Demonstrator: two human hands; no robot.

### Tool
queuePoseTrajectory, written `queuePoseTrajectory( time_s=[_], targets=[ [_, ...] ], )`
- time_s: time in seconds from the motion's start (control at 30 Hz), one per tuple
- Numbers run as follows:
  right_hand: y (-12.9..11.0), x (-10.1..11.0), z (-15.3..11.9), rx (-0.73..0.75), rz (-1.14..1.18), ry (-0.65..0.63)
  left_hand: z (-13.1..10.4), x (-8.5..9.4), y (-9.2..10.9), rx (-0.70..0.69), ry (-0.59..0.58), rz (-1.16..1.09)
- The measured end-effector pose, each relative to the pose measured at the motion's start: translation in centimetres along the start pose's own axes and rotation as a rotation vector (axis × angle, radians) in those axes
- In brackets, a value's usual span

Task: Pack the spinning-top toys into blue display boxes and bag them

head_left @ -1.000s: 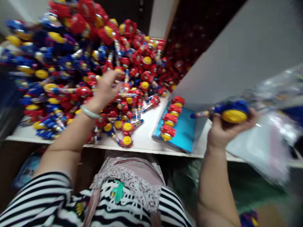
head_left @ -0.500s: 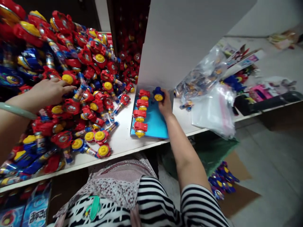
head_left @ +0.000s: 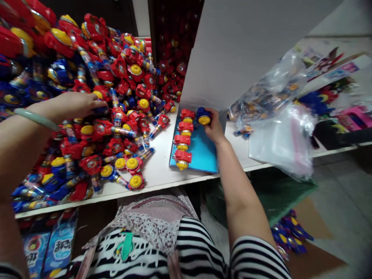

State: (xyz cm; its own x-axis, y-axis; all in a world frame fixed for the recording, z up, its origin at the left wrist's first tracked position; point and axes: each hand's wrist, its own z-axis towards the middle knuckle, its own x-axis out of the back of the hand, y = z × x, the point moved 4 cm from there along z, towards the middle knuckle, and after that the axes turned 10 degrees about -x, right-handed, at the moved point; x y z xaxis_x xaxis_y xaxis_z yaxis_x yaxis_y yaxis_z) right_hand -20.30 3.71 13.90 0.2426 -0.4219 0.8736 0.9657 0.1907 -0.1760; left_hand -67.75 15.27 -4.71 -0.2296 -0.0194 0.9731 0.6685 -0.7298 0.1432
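My right hand (head_left: 215, 127) is closed around a blue toy with a round yellow disc (head_left: 204, 116), held over the far part of a blue open box (head_left: 205, 153). Beside it, a column of several red toys with yellow discs (head_left: 182, 140) lines the box's left side. At the left, my left hand (head_left: 77, 105), with a pale green bangle at its wrist, reaches into a heap of red and blue toys (head_left: 113, 145). Its fingers are curled over a blue toy (head_left: 100, 107), which they partly hide.
The box's tall grey-white lid (head_left: 226, 50) stands up behind it. Clear plastic bags (head_left: 279, 141) and bagged toys (head_left: 261, 102) lie to the right on the white shelf (head_left: 157, 170). Below are a green sack (head_left: 279, 193) and more blue toys (head_left: 293, 232) on cardboard.
My left hand has moved onto a blue toy in the heap, its fingers now curled over it. My right hand still holds its blue toy over the box. The view has shifted slightly left.
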Motion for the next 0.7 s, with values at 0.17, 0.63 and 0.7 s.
queuePoseTrajectory(
  time_s=[0.17,0.63,0.7],
  targets=[
    [1.1,-1.6,0.6,-0.03,0.074,-0.051,-3.7,5.7,-1.3,0.031,0.372,-0.487],
    [-21.8,1.4,0.2,0.274,0.137,-0.243,3.8,12.4,15.2,-0.292,0.512,-0.894],
    [-22.0,1.7,0.0,0.3,0.233,-0.188,4.3,13.3,16.1,-0.233,0.512,-0.796]
  ],
)
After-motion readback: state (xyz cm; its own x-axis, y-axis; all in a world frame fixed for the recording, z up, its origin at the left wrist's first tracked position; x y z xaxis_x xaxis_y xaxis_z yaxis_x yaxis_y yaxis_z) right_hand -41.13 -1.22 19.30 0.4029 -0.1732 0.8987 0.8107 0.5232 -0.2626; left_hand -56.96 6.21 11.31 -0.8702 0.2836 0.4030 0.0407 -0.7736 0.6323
